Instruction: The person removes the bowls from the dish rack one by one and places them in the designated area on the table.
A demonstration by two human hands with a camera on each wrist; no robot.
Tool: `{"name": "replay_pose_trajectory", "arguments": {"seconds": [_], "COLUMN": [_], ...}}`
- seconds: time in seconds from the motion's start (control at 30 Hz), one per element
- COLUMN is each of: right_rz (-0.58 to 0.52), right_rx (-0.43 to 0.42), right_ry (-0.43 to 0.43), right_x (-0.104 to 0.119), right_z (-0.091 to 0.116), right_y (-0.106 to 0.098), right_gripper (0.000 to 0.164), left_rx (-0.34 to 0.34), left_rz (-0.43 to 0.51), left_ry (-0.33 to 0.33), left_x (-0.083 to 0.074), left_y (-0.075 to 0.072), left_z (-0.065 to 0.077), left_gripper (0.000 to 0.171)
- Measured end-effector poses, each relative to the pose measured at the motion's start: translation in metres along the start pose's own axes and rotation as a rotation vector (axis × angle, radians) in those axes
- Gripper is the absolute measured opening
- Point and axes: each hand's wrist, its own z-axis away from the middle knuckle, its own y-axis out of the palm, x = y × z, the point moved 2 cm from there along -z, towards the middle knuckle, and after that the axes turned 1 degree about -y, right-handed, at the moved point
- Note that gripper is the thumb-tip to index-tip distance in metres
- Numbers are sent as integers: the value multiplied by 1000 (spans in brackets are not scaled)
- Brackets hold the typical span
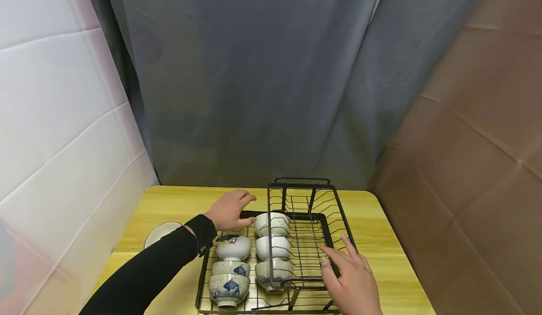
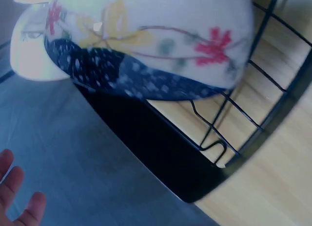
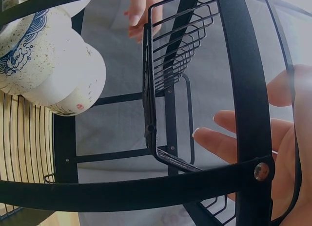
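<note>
My left hand (image 1: pixel 230 210), fingers apart, is over the far left of a black wire dish rack (image 1: pixel 296 214). Its thumb is near a pale bowl (image 1: pixel 264 225); whether they touch, I cannot tell. A floral bowl (image 1: pixel 233 249) stands below that hand and fills much of the left wrist view, where the fingertips (image 2: pixel 34 209) hold nothing. Two blue fish bowls (image 1: pixel 229 289) follow in the same column. Beside them are a white bowl (image 1: pixel 263 248) and a speckled bowl (image 1: pixel 264 273). My right hand (image 1: pixel 353 277), fingers extended, is beside the upper basket's right edge; contact is unclear.
A round white dish (image 1: pixel 157 232) lies on the wooden table (image 1: pixel 182 202), partly hidden by my left sleeve. The raised wire basket covers the rack's right half. Grey cloth (image 1: pixel 254 94) hangs behind, with white and brown sheets at the sides.
</note>
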Motion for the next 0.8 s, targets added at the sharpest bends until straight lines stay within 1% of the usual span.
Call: {"name": "replay_pose_trajectory", "arguments": {"seconds": [0.03,0.2,0.27,0.43,0.63,0.8], "right_rz": [-5,-19,-21,-23,-27,-26], "right_rx": [-4,-34,-46,-82,-98,-91], "right_ry": [-2,-8,-15,-44,-68,-56], "right_x": [1,7,9,14,20,24], "right_z": [0,2,2,4,3,3], "right_y": [1,5,6,10,15,18], "right_gripper": [35,33,32,31,31,30], "left_rx": [12,28,50,116,162,185], "left_rz": [-14,-14,-21,-81,-117,-135], "left_ry": [10,56,65,70,68,88], "left_x": [-1,-5,-7,-12,-17,-22], "left_y": [2,11,15,23,29,30], "left_z": [-2,-8,-10,-16,-21,-24], "left_gripper": [62,61,63,63,63,64]}}
